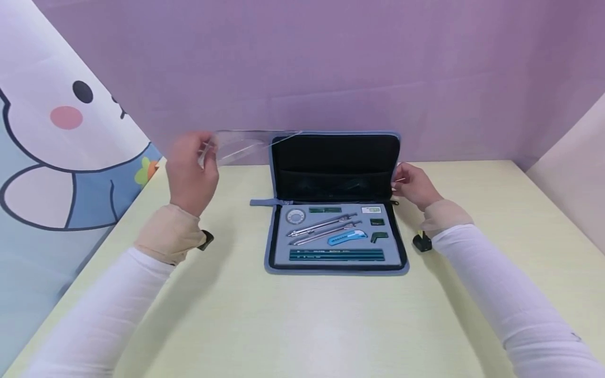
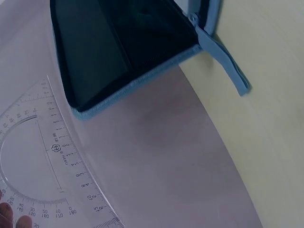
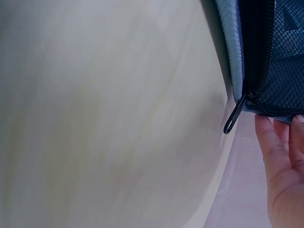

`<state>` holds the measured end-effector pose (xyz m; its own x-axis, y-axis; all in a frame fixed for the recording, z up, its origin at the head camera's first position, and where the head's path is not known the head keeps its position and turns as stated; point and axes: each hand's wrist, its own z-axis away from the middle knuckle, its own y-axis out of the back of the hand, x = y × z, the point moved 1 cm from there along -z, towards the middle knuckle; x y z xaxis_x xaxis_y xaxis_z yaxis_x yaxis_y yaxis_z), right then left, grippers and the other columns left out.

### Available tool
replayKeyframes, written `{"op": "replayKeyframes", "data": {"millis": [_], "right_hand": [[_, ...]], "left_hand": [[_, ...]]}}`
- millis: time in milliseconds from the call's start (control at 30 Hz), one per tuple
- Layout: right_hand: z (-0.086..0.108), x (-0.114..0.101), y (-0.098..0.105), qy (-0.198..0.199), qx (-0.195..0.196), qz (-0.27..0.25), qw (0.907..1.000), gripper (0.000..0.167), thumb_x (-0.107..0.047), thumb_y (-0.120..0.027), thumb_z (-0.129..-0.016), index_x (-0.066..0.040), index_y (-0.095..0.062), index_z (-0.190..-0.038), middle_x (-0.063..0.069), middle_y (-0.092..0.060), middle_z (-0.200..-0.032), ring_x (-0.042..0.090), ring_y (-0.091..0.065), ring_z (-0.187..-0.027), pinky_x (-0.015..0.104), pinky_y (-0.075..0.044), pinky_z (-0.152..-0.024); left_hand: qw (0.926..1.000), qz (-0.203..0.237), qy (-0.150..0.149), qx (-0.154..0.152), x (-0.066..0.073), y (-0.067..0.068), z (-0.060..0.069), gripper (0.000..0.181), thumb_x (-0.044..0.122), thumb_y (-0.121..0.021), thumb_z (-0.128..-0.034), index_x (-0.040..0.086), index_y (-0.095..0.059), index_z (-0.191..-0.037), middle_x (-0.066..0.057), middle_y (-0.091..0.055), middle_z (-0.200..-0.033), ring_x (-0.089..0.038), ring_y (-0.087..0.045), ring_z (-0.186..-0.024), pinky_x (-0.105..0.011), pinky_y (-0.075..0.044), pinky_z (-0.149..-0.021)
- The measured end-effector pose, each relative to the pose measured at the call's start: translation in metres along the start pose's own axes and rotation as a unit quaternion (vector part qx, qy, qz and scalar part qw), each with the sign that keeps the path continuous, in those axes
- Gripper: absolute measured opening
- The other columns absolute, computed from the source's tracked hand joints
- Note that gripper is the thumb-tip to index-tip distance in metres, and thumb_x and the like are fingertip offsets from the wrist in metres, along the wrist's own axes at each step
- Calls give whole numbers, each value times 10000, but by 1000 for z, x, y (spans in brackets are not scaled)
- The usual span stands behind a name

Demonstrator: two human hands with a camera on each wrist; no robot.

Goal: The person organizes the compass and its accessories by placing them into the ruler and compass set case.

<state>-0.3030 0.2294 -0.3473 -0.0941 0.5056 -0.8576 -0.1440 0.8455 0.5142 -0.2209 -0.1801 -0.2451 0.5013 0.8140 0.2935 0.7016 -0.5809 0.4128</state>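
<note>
My left hand (image 1: 191, 170) pinches one end of a clear plastic set square (image 1: 252, 144) and holds it raised to the left of a zip case. In the left wrist view, the set square (image 2: 78, 166) shows a scale along its edge and a protractor arc. The blue-edged case lies unfolded, its black lid (image 1: 337, 152) upright. At the lid's right edge, my right hand (image 1: 416, 185) grips it between thumb and fingers, near the black zip pull (image 3: 233, 116). Inside the grey tray (image 1: 393, 254) are two metal compasses (image 1: 326, 224), a blue utility knife (image 1: 347, 238) and green pencils (image 1: 336, 255).
Also in the tray are a round white piece (image 1: 295, 216), an eraser (image 1: 371, 210) and small green parts (image 1: 379, 237). A blue strap (image 1: 264, 202) sticks out left of the case. The pale table (image 1: 312, 325) meets a purple backdrop (image 1: 331, 63) behind; a cartoon-printed cloth (image 1: 38, 194) hangs left.
</note>
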Motion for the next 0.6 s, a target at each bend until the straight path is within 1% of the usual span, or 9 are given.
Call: {"op": "replayKeyframes", "data": {"millis": [167, 233, 300, 400, 600], "right_hand": [[-1, 0, -1, -7, -19, 29, 10000, 108, 106, -433, -924, 59, -422, -1021, 230, -492, -1122, 323, -524, -993, 211, -539, -748], [-2, 0, -1, -13, -25, 39, 10000, 108, 103, -434, -925, 55, -424, -1021, 230, -492, -1128, 330, -524, -999, 232, -543, -763], [-3, 0, -1, -33, -29, 61, 10000, 108, 100, -435, -926, 48, -426, -1020, 227, -491, -1131, 333, -524, -1002, 253, -544, -779], [-3, -1, -2, -53, -30, 64, 10000, 105, 99, -435, -927, 46, -424, -1016, 225, -491, -1132, 332, -522, -1000, 272, -544, -792], [-2, -1, -2, 2, -36, 1, 10000, 103, 109, -435, -921, 65, -412, -1012, 235, -488, -1114, 329, -520, -984, 224, -542, -756]], "left_hand": [[9987, 187, -401, -240, 9, -15, -1, 109, -77, -552, -861, -94, -602, -957, -238, -625, -911, -365, -575, -834, -422, -470, -753], [9976, 184, -569, -349, 14, -22, -1, 115, -69, -554, -867, -86, -607, -968, -230, -633, -916, -361, -581, -830, -419, -473, -750], [9965, 215, -660, -466, 18, -28, -1, 123, -58, -558, -873, -78, -615, -980, -219, -640, -923, -353, -583, -830, -417, -472, -756], [9950, 255, -707, -662, 26, -38, -3, 134, -38, -566, -881, -61, -630, -996, -199, -653, -943, -338, -595, -858, -412, -479, -779], [9932, 270, -554, -983, 39, -55, -10, 147, 8, -590, -892, -14, -663, -1017, -150, -676, -989, -291, -613, -914, -390, -484, -836]]}}
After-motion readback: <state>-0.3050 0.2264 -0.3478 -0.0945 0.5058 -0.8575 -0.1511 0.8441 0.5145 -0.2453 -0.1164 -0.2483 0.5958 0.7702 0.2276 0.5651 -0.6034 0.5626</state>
